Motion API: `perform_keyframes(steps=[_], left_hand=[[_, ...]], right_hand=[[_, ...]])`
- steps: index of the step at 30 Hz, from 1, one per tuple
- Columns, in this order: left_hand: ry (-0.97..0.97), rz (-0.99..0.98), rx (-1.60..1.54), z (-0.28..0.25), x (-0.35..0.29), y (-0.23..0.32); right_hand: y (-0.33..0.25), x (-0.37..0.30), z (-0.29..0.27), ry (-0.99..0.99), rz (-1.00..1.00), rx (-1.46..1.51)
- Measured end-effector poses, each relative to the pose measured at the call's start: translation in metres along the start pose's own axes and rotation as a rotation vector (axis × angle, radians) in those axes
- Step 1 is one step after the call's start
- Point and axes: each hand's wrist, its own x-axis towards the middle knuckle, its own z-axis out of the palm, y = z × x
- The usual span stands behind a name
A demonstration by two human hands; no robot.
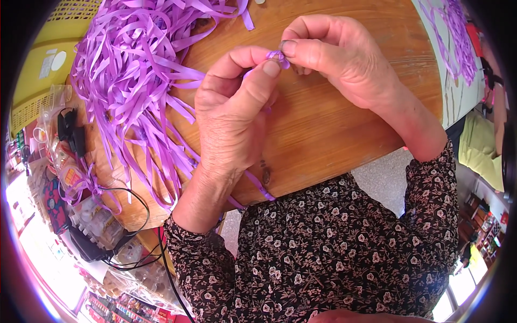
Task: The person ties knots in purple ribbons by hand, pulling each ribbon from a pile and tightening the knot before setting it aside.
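Above the wooden table, my left hand (229,110) pinches a small looped knot of purple ribbon (276,55) between thumb and forefinger. From the other side, the thumb and forefinger of my right hand (344,62) close on the same knot. The fingertips cover most of it, so how it is tied cannot be made out. Below my left wrist a strip of purple ribbon (259,187) runs over the table's near edge. A large tangled heap of purple ribbons (132,70) lies to the left of my left hand, with long tails trailing toward me.
Wooden table (328,145) lies under both hands. A yellow plastic basket (32,75) stands at the far left. More purple ribbons (458,46) lie on a pale surface at the far right. A black cable (167,264) and plastic bags (99,220) are at the lower left.
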Motion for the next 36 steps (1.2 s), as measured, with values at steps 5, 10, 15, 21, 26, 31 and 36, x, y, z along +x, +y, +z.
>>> perform_keyframes(steps=[5, 10, 15, 21, 26, 31, 36], left_hand=[[0.053, 0.113, 0.139, 0.002, -0.002, -0.002], [0.075, 0.116, 0.252, 0.003, 0.000, 0.002], [-0.037, -0.036, -0.057, -0.006, 0.004, 0.000], [-0.041, -0.052, -0.070, 0.001, 0.003, 0.001], [-0.132, -0.058, -0.245, -0.007, 0.005, -0.004], [-0.116, -0.079, -0.240, -0.009, 0.006, -0.003], [-0.142, -0.066, -0.244, -0.009, 0.006, -0.002]], right_hand=[[-0.015, -0.009, 0.006, -0.029, -0.005, -0.089], [-0.012, -0.007, 0.005, -0.014, -0.067, -0.142], [-0.004, -0.001, 0.003, -0.042, -0.012, 0.020], [-0.007, -0.007, 0.006, -0.027, -0.141, -0.057], [-0.008, -0.007, 0.006, -0.034, -0.336, -0.231], [-0.006, -0.002, 0.004, 0.025, -0.825, -0.594], [-0.006, -0.001, 0.002, 0.014, -0.804, -0.638]])
